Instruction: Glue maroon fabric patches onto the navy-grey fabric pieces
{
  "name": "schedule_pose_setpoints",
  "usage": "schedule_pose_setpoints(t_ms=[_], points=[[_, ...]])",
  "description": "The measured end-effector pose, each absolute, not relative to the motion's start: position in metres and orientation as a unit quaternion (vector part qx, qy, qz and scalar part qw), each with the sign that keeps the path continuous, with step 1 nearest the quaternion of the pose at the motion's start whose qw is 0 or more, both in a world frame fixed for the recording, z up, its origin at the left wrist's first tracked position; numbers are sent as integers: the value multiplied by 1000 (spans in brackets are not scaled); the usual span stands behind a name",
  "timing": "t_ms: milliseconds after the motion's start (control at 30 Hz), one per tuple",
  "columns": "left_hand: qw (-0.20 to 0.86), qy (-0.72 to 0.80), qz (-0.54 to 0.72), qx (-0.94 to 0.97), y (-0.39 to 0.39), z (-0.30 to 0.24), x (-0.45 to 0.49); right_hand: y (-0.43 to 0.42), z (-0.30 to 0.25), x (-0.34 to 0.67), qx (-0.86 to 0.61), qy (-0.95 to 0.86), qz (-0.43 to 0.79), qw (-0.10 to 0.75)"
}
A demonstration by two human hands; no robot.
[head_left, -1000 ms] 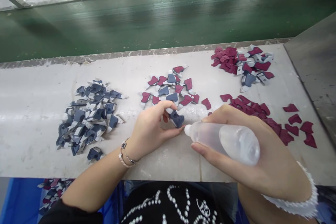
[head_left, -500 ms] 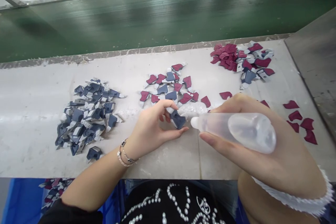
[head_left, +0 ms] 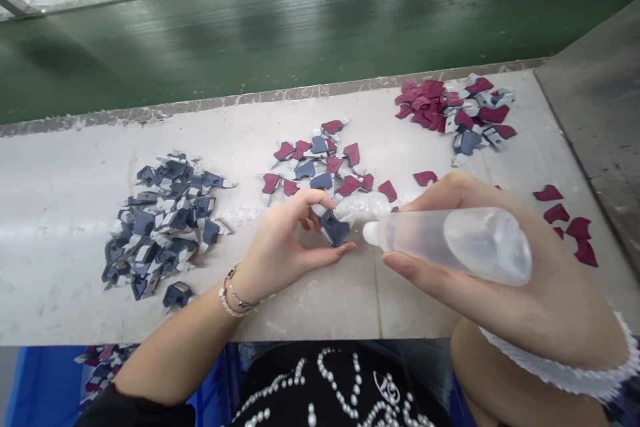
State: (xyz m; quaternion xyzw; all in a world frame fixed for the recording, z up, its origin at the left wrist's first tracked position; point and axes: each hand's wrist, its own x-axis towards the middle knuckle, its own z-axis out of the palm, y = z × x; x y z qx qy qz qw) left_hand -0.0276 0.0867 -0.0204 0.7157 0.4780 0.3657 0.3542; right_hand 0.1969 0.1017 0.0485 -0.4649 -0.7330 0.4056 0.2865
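On the white bench [head_left: 310,307], our left hand [head_left: 283,233] pinching a navy piece [head_left: 334,228], our right hand [head_left: 515,307] clenching a clear squeeze bottle [head_left: 450,240], nozzle just beside the piece

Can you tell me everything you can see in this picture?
navy-and-white pieces: many, navy and white, heap on the left of the bench
mixed pieces: many, dark red, navy and white, heap in the middle of the bench
mixed pile: many, dark red, navy and white, far right of the bench
loose red pieces: several, dark red, scattered on the right
bench: one, whitish, under the pieces
belt: one, green, behind the bench
container: one, blue, below the bench, with pieces in it
held piece: one, navy and white, in the left hand
squeeze bottle: one, clear, in the right hand
left hand: one, bracelets on its wrist
right hand: one, white ruffled cuff at its wrist
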Motion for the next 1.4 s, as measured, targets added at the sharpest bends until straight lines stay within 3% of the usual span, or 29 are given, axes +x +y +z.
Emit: schedule_pose_setpoints(t_ms=[200,333,533,733,833,1000,1233,1400], points=[[406,459,430,663,89,-19,-30,109,53,222,-447,-720,372,379],[381,451,447,672,88,-19,-30,111,50,231,-381,-698,475,377],[343,473,443,680,91,-26,-32,93,20,206,-403,-691,529,283],[381,498,417,658,97,-35,-33,67,-9,189,-411,-719,530,185],[404,513,422,629,98,-39,-32,76,-6,200,-434,-735,494,163],[440,505,432,604,95,-39,-28,125,-6,214,-578,-749,298,126],[414,496,438,625,94,-40,-25,168,-18,207,-573,-754,312,78],[411,484,489,598,94,-45,-20,162,7,207,-588,-716,364,95]])
